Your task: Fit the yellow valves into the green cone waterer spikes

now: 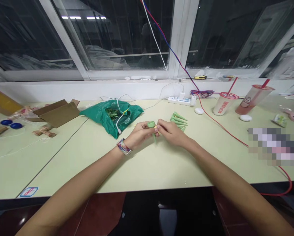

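My left hand [142, 133], with a woven multicoloured band on its wrist, is closed around a light green plastic piece [151, 124]. The piece has a round, ring-like top, and a narrow green tip points down below the fingers. Pressed up against it, my right hand [171, 131] is closed in a pinch at a small yellow part; the fingertips cover most of it. Just behind my right hand lie several green tapered pieces [179, 120], side by side on the table [147, 170]. A crumpled green plastic bag [98, 114] sits beyond my left hand, its mouth open over green items.
A white power strip [180, 101] lies along the wall. Two drink cups with red straws, a pink-lidded cup [222, 105] and a larger cup [252, 100], stand at right. A red cable [225, 131] crosses the right side. A cardboard box [57, 113] is at left.
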Available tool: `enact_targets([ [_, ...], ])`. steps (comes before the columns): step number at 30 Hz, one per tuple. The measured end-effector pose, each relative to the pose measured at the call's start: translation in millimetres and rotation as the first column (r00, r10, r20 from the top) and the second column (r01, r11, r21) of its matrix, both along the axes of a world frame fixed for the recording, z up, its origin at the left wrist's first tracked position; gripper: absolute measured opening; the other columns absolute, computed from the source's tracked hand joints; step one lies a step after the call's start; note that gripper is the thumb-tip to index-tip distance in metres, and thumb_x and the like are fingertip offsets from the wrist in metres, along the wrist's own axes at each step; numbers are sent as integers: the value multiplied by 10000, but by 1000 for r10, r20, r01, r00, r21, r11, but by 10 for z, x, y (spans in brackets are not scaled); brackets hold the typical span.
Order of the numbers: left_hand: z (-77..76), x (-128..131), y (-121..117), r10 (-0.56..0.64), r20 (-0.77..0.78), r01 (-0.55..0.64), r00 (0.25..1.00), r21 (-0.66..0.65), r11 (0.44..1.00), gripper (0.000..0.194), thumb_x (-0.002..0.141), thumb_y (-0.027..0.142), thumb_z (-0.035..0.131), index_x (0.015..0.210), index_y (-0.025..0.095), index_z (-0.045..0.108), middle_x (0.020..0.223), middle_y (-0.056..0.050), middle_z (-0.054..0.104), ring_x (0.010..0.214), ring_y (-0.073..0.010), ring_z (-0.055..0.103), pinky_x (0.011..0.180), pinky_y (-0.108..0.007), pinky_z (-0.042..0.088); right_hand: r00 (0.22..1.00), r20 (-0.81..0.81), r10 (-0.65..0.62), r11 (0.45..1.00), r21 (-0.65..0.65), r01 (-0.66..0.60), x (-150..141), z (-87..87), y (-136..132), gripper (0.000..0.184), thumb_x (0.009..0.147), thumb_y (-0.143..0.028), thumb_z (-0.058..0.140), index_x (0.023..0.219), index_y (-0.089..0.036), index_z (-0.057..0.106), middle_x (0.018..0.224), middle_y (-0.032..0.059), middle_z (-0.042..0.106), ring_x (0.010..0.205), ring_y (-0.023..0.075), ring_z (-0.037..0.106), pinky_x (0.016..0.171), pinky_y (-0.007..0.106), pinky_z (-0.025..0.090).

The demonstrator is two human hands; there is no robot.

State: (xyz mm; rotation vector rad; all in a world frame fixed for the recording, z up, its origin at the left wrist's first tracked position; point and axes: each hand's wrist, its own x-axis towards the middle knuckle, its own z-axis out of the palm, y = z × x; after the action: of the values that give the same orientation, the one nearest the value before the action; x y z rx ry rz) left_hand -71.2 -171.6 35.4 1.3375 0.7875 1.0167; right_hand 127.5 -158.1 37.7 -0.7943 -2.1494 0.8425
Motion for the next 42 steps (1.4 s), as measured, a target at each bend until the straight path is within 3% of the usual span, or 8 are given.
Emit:
enact_targets([
  [3, -85, 19, 6, 4, 87, 2, 996, -60, 998, 270, 753, 346, 895, 874, 159, 743, 872, -53, 704, 826, -172, 695, 858, -322, 585, 1000, -12, 17, 998, -60, -17, -11, -30, 44, 264, 1042, -321, 434, 801, -222, 482, 790, -22, 687, 690, 145, 525, 675, 267, 342],
  [7, -107, 29, 7, 38, 93, -34, 995, -43, 998, 313, 735, 355, 914, 885, 154, 727, 860, -39, 695, 822, -165, 692, 856, -322, 585, 996, -84, 10, 993, -115, -20, -34, -47, 82, 302, 1033, -357, 447, 767, -216, 472, 755, -26, 629, 702, 138, 489, 667, 262, 335],
  [14, -18, 51, -14, 219, -113, -194, 969, 196, 961, 371, 697, 402, 924, 800, 159, 664, 752, -4, 648, 698, -139, 627, 679, -267, 534, 977, -212, 2, 944, -323, -72, -76, -70, 94, 333, 1001, -420, 493, 729, -234, 446, 563, -74, 343, 529, 121, 305, 527, 268, 229],
  [20, 42, 36, -27, 338, -223, -247, 914, 355, 902, 345, 720, 415, 887, 811, 153, 682, 754, -16, 660, 702, -145, 619, 650, -260, 522, 952, -305, -9, 866, -478, -145, -107, -81, 97, 371, 970, -490, 561, 731, -244, 420, 532, -97, 257, 463, 101, 227, 469, 263, 184],
  [27, -42, 28, 21, 246, -102, -230, 964, 149, 962, 423, 757, 447, 881, 993, 151, 693, 918, -50, 746, 788, -188, 738, 712, -284, 591, 949, -307, -73, 938, -343, -39, -66, -103, 164, 393, 1007, -536, 517, 761, -238, 450, 596, -75, 301, 526, 119, 263, 511, 268, 234],
  [36, -36, 31, -6, 161, 23, -159, 987, -65, 985, 407, 716, 444, 922, 825, 122, 698, 887, -111, 777, 848, -249, 777, 789, -349, 634, 986, -140, -90, 996, -22, 87, -5, -48, 147, 315, 1049, -424, 442, 809, -222, 467, 731, -34, 460, 706, 154, 440, 688, 297, 335],
  [42, -47, 17, 12, 174, 16, -174, 985, -27, 984, 402, 696, 423, 935, 818, 130, 689, 890, -92, 769, 805, -223, 771, 754, -327, 633, 991, -97, -93, 996, -4, 93, 6, -44, 148, 298, 1054, -417, 426, 826, -228, 461, 737, -34, 474, 717, 160, 448, 697, 297, 333],
])
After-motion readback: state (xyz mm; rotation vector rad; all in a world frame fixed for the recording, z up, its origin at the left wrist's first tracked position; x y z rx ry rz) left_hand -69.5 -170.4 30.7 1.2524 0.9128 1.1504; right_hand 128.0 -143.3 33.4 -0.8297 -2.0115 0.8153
